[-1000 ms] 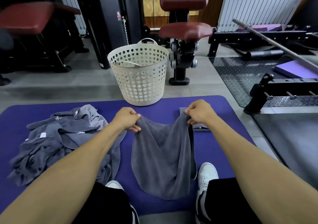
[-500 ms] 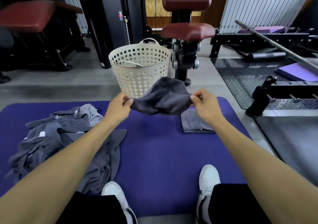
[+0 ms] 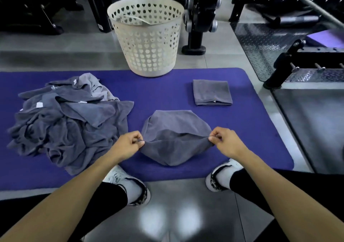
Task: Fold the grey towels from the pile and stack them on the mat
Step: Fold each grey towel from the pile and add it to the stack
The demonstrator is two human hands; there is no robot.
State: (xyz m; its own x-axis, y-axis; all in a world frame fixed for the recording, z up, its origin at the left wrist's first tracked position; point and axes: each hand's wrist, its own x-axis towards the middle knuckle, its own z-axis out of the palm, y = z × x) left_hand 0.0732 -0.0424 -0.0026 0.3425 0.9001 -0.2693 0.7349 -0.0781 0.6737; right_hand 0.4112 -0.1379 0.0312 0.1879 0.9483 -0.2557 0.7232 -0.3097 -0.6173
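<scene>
Gym machines with dark frames crowd the back of the room, and on the grey tiled floor lies a purple mat [image 3: 167, 92] where the work is going on. At the middle of the mat, close to the person, a grey towel [image 3: 175, 130] is held by two corners: the left hand [image 3: 128, 143] pinches one corner between thumb and curled fingers, and the right hand [image 3: 225, 141] pinches the opposite corner the same way. The cloth sags between them, its far part lying flat on the mat and its near part drooping to a rounded point, so it looks roughly doubled over (a soft, plain weave, no pattern).

To the left on the mat sprawls the pile [image 3: 68, 122] of crumpled grey towels, some lighter, some darker. Small white tags show on a few, and one carries pale lettering too blurred to read. Towards the far right of the mat, well apart from the held one, a folded towel [image 3: 212, 92] lies as a neat rectangle with a white tag peeping from its near edge.

At the mat's far edge stands a cream basket [image 3: 147, 42] pierced with heart-shaped holes. White shoes [image 3: 130, 184] rest at the near edge.
</scene>
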